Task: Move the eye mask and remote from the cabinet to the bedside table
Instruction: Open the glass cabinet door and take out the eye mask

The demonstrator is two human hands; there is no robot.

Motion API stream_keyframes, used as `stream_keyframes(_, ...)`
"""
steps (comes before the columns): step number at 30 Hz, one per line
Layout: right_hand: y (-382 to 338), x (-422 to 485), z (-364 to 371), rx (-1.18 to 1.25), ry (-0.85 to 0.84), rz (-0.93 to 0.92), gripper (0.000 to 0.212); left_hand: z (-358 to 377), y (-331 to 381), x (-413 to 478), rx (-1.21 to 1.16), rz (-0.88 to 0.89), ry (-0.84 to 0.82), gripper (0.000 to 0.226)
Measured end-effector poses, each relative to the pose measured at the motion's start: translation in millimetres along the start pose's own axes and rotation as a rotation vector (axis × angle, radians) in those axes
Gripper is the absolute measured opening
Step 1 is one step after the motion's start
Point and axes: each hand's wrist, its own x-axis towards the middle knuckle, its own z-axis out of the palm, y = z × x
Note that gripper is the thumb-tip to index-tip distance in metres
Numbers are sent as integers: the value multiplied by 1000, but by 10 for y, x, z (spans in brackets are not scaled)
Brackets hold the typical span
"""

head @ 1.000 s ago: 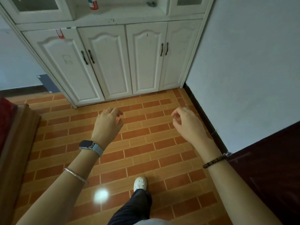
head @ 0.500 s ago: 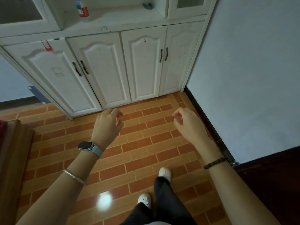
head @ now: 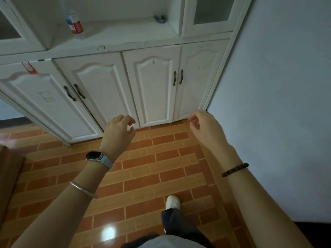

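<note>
While facing a white cabinet (head: 154, 90), looks down from head height with both bare arms stretched forward. Shows a pale blue wall (head: 277, 86) filling the right side, meeting the cabinet at the corner. Shows four shut lower doors, with paired dark handles (head: 177, 78) on the right pair. Covers the lower half with a floor (head: 143, 172) of orange and red brick-pattern tiles.

Has an open shelf (head: 125, 33) above the doors, between two glass-fronted upper doors.

Holds the left hand (head: 118, 135) low in front of the middle doors, fingers loosely curled, thumb apart from them, gripping nothing. Holds the right hand (head: 206, 129) near the corner of cabinet and wall, fingers likewise half curled and empty. Keeps both hands well below the shelf.

Shows one white shoe (head: 172, 202) on the tiles under a dark trouser leg.

Places a bottle (head: 73, 24) with a red and blue label on the shelf's left part. Wears a watch (head: 94, 156) and thin bangle (head: 82, 189) on the left arm, a bead bracelet (head: 235, 170) on the right.

Places a small blue-grey item (head: 160, 18), possibly the eye mask but too small to tell, at the back right of the shelf.
</note>
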Motion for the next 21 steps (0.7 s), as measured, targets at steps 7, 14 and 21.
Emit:
stream_keyframes(7, 366, 810, -120, 31, -11, -25, 15, 155, 172, 799, 3, -7, 55, 17)
stream_keyframes(14, 606, 1451, -109, 34, -7, -26, 17, 329, 163, 1471, 6, 31, 67, 18)
stream_keyframes(21, 715, 2336, -44, 60, 42, 0, 17, 549, -34, 2473, -3, 116, 87, 18)
